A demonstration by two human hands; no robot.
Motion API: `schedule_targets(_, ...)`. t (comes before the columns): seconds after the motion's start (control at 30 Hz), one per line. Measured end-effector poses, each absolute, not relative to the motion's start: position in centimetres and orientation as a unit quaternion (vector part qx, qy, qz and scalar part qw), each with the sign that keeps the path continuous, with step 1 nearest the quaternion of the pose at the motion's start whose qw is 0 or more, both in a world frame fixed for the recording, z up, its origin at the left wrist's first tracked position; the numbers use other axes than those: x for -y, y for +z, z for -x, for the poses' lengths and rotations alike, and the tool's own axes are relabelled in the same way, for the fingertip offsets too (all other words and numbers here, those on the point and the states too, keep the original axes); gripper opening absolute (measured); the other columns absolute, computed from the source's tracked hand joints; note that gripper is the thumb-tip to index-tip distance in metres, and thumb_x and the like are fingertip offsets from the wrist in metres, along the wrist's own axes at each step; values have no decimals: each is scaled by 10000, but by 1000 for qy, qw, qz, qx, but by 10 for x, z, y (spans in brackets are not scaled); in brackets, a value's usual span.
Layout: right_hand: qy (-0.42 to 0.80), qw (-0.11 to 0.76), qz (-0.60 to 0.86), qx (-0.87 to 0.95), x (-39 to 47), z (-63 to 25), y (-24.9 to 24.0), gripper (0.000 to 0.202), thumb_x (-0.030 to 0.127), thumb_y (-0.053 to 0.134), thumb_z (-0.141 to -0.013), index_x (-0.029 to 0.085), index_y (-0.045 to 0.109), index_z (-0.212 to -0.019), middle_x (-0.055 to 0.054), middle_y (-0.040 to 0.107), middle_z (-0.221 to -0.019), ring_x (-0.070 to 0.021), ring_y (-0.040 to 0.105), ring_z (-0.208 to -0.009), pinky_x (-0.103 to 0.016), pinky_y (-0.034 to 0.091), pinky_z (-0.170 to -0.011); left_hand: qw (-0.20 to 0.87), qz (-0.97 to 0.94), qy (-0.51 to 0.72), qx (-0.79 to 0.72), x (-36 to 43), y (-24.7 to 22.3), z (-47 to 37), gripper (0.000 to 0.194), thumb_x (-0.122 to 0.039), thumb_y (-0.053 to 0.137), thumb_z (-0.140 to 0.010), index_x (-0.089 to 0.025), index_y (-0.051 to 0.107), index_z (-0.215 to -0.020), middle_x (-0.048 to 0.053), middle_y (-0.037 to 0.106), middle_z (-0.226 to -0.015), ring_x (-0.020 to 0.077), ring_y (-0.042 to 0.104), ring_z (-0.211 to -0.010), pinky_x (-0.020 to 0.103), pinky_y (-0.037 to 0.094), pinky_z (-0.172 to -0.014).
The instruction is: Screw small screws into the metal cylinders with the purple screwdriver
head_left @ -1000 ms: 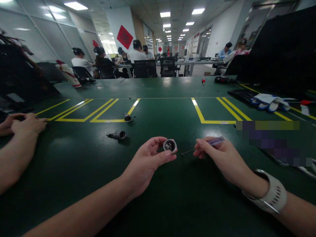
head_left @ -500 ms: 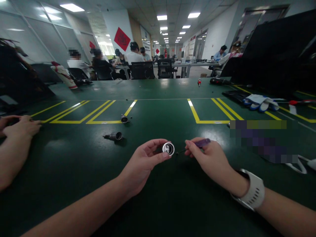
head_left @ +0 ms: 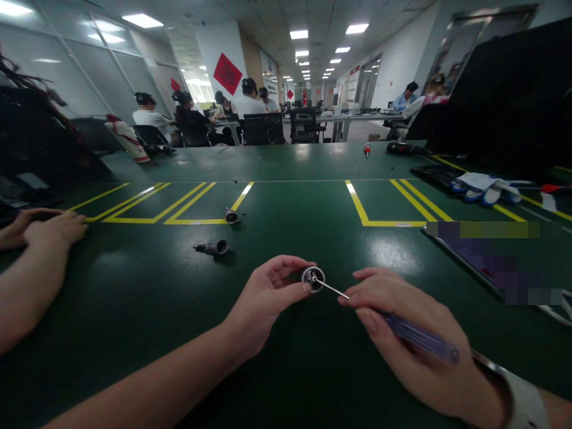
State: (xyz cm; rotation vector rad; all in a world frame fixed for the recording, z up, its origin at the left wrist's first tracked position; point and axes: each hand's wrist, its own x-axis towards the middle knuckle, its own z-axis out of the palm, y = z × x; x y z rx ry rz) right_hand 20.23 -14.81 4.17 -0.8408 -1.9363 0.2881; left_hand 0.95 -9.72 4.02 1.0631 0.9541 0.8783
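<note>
Held between the thumb and fingers of my left hand (head_left: pixel 274 295) is a small round metal housing (head_left: pixel 320 271), its open end turned toward my right. My right hand (head_left: pixel 402 328) grips a screwdriver (head_left: pixel 422 338) with a clear purple handle. The thin shaft points left, and its tip is inside the housing's opening; what it touches in there is too small to make out. Beyond my left hand, a dark metal part with a narrow stem (head_left: pixel 213 246) lies on its side. A short metal cup-like part (head_left: pixel 231 215) rests farther back by the yellow tape.
Another person's hands (head_left: pixel 53 229) rest at the left edge of the green table (head_left: pixel 286 208). To the right are a partly blurred phone-like device (head_left: pixel 465 262) and white-blue gloves (head_left: pixel 485 186). Toward the back lie a red screwdriver (head_left: pixel 367 149) and a dark power tool (head_left: pixel 404 148).
My right hand has swung the screwdriver round, moving down and right, so its shaft now reaches into the housing. The left hand keeps its hold. The whole view has shifted slightly.
</note>
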Motion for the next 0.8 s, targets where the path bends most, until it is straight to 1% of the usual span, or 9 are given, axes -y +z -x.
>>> schedule_targets(0.13, 115, 465, 348, 806, 149, -199, 39, 177, 108, 536, -819, 163, 584, -980, -35, 682, -867, -144, 631, -830, -360, 452, -926, 656, -490, 393, -419, 101, 40, -10, 235, -130, 712, -673, -161, 611, -884, 43, 682, -1007, 157, 631, -900, 296, 495, -815)
schedule_targets(0.3, 93, 456, 333, 820, 150, -198, 40, 186, 100, 537, -812, 167, 575, -981, -29, 686, -869, -142, 640, -816, -353, 468, -912, 639, -511, 392, -420, 104, 39, -11, 200, -128, 661, -710, -168, 631, -904, 23, 700, -883, 130, 641, -796, 266, 506, -756)
schedule_targets(0.4, 72, 450, 335, 825, 151, -196, 42, 187, 100, 543, -802, 176, 573, -970, -29, 689, -855, -159, 647, -830, -352, 492, -878, 615, -527, 405, -424, 105, 40, -13, 161, -116, 629, -713, -165, 643, -865, 24, 696, -887, 131, 641, -760, 269, 515, -719)
schedule_targets(0.5, 72, 439, 340, 829, 151, -194, 43, 184, 104, 549, -797, 185, 571, -961, -29, 687, -848, -164, 648, -829, -357, 492, -880, 597, -535, 414, -431, 106, 40, -14, 122, -115, 616, -697, -160, 650, -805, 27, 692, -893, 136, 639, -731, 282, 525, -694)
schedule_targets(0.67, 70, 433, 332, 835, 152, -193, 45, 180, 100, 544, -798, 194, 567, -950, -20, 677, -794, -167, 650, -792, -355, 502, -860, 583, -539, 417, -442, 106, 41, -15, 95, -118, 609, -675, -156, 654, -750, 38, 692, -909, 152, 645, -756, 283, 533, -679)
schedule_targets(0.8, 64, 429, 326, 840, 155, -194, 44, 177, 87, 551, -789, 188, 556, -935, -18, 670, -803, -157, 644, -808, -349, 475, -902, 585, -533, 412, -452, 106, 42, -16, 107, -120, 606, -671, -155, 663, -755, 45, 699, -915, 158, 649, -758, 285, 532, -672)
